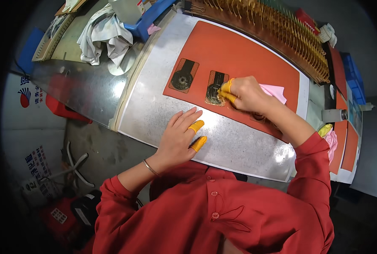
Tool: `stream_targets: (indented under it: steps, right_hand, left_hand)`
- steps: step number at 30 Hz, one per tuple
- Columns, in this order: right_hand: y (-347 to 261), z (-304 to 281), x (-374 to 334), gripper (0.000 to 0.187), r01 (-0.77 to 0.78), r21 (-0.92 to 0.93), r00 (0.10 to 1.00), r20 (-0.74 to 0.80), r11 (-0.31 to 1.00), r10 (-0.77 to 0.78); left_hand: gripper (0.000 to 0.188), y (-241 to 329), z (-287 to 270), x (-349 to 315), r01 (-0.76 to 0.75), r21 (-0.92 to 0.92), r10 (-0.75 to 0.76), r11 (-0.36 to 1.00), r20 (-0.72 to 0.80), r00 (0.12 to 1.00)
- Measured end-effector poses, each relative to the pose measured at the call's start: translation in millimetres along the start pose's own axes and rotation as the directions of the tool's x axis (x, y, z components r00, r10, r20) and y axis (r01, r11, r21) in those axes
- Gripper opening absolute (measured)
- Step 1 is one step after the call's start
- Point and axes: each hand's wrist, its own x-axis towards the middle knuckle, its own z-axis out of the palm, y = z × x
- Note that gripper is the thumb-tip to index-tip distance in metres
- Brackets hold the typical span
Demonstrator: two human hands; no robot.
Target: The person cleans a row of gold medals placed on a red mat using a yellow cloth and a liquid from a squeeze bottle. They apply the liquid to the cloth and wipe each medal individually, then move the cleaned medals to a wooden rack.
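My right hand (248,94), with yellow finger cots, is closed in a pinch over a dark rectangular plate with gold trim (214,86). Whatever is between the fingertips is hidden. This plate lies on an orange-red mat (243,48), and a similar black-and-gold plate (183,77) lies to its left. Part of another plate (257,116) shows beneath my right forearm. A pink cloth (275,92) sits just behind my right wrist; I cannot tell whether the hand touches it. My left hand (178,135), with two yellow finger cots, is open, fingers stretched over the grey near strip of the table.
A rack of many gold-coloured pieces (277,31) runs along the far edge. At right stand a clear bottle (334,115) and another pink cloth (331,144). A blue bin (154,19) and a crumpled grey-white cloth (106,36) occupy the far left.
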Motion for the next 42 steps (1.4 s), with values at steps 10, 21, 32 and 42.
stream_targets:
  steps: [10,21,32,42]
  right_hand:
    - [-4,0,-10,0.006,0.086,0.048,0.994,0.065,0.995,-0.089]
    - [16,-3,30,0.012,-0.223,-0.074,0.973,-0.071,0.972,0.218]
    - [16,5,35,0.011,-0.283,-0.121,0.957,-0.092,0.951,0.273]
    - [15,-1,35,0.011,-0.293,-0.072,0.955,-0.064,0.953,0.289]
  left_hand:
    - [0.033,1,2,-2,-0.002,0.003,0.002,1.000,-0.014,1.000]
    - [0.031,5,2,0,0.002,0.017,-0.002,1.000,0.000,1.000]
    - [0.030,4,-1,0,0.011,-0.016,-0.011,1.000,-0.008,1.000]
    - [0.029,2,-2,1,0.004,-0.030,-0.004,1.000,-0.009,1.000]
